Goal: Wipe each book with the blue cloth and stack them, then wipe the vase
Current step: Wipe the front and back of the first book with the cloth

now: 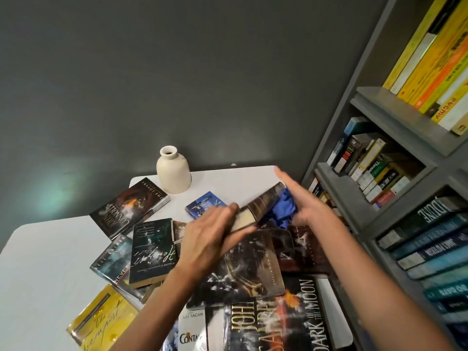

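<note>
The left hand [210, 236] grips the hardback book [263, 202] by its near end, fingers curled over the pale page edge. It tilts the book up so the right hand [301, 198], fingers flat and straight, can press the crumpled blue cloth [281, 212] against its dark cover. The matte cream vase [173, 171] waits at eleven o'clock on the white bench [50, 262], with the other books [152, 249], glossy-jacketed, sprawled unstacked at seven.

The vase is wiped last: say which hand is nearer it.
Left. The left hand, gripping a book, is front-right of the vase; the right hand, on the blue cloth, is farther right.
</note>
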Motion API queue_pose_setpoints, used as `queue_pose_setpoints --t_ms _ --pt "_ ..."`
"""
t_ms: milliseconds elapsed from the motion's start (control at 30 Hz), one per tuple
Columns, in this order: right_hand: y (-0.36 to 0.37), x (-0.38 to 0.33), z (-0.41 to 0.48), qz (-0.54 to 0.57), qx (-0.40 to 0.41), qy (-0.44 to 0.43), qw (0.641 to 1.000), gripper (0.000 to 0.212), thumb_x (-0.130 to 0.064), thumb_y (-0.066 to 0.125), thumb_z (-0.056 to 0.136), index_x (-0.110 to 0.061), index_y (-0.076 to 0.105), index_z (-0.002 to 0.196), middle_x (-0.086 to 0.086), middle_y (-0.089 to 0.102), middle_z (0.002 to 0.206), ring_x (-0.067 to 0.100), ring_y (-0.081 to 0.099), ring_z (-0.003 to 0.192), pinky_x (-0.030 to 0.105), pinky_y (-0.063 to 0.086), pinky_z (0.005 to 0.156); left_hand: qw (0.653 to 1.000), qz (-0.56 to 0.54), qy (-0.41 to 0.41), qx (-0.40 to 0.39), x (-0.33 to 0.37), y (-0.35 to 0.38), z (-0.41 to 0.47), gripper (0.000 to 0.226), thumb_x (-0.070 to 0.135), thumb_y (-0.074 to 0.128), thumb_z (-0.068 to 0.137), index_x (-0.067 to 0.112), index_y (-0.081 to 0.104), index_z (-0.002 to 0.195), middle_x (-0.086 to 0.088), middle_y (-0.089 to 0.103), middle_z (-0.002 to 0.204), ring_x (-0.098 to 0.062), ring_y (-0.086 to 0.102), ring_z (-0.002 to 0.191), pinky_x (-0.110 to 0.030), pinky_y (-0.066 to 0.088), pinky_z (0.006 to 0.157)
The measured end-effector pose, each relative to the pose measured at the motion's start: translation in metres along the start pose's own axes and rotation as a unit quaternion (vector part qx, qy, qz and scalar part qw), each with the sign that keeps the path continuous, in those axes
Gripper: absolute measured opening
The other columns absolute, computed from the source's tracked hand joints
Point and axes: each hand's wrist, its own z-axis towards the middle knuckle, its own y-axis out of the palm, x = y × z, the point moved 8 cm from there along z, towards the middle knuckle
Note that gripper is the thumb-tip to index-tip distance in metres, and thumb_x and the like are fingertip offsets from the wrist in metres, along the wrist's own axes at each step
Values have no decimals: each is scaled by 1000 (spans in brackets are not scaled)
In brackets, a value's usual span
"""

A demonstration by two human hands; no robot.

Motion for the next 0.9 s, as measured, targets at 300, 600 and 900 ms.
queue_pose_setpoints --t_ms 300,600,900 --pt "-10 38 23 79 18 -33 996 19 -29 59 84 -11 65 83 11 71 73 25 67 61 29 57 60 979 119 126 -108 -14 36 -53 53 57 29 100 14 47 126 -11 67 121 -23 53 110 -48 44 95" --pt "-32 43 17 241 53 -176 953 16 -21 53 88 -11 62 81 5 70 70 20 65 66 29 52 66 944 -87 -308 -85 -79 43 -104 48 32 55 97 27 41 143 -1 39 148 -13 35 133 -43 32 112" --pt "-34 56 19 268 32 -197 943 36 -17 48 92 -14 75 68 5 72 77 19 68 69 29 55 68 535 -534 -654 31 -80 102 -98 44 42 43 99 8 60 122 -16 74 105 -24 74 84 -37 61 68"
